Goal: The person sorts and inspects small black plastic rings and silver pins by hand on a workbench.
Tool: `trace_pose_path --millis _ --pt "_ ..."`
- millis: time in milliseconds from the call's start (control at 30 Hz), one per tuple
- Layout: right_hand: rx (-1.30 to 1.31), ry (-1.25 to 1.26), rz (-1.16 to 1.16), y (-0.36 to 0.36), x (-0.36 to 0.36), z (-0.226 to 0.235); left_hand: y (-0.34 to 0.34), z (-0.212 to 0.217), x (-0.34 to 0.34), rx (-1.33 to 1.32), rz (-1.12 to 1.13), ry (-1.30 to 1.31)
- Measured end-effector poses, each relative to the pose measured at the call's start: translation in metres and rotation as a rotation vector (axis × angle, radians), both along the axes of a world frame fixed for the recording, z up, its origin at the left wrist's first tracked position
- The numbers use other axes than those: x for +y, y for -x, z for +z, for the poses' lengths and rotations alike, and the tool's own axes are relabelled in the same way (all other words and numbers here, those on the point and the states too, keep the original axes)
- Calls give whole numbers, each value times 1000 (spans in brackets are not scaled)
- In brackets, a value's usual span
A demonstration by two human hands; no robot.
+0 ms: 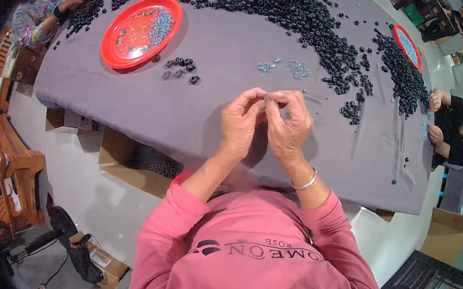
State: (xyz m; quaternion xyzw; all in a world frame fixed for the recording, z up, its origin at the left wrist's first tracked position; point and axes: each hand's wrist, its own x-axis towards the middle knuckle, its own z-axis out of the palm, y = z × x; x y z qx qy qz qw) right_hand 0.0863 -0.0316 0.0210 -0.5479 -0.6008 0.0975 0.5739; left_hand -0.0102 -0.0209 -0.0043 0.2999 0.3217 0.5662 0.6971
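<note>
Bright, even overhead light, no harsh glare. Soft short shadows fall under the left hand [240, 124] and right hand [288, 124] onto the grey tablecloth [183, 113], just below the fingers. Sharp around the fingertips; detail softens far out from them. Heavy fisheye: table edges bow, black vignette rings the corners.

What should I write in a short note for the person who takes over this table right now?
Left hand and right hand: raised together above the grey cloth, fingertips pinching one small dark piece; what it is stays unclear.
Things: big heap of black rings ahead to the right, small silver parts just beyond the hands, a few black rings set apart beside the red tray.
Done: perhaps those few.
Left: the heap.
</note>
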Motion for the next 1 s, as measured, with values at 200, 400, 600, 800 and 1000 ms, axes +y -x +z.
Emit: trace_pose_path --millis 200,400,600,800,1000 --pt "-62 -6 24 -5 -4 0 1 1 -4 65 -34 5" --pt "374 266 111 -7 -11 11 4 -1 -5 -56 -46 -1" --pt "641 576 173 -31 -2 -1 3 -4 -3 9 -65 -28" --pt "472 859 354 -31 2 12 3 -6 -1 158 20 -208" --pt "738 898 362 -24 3 16 -2 -2 3 217 -7 -237"
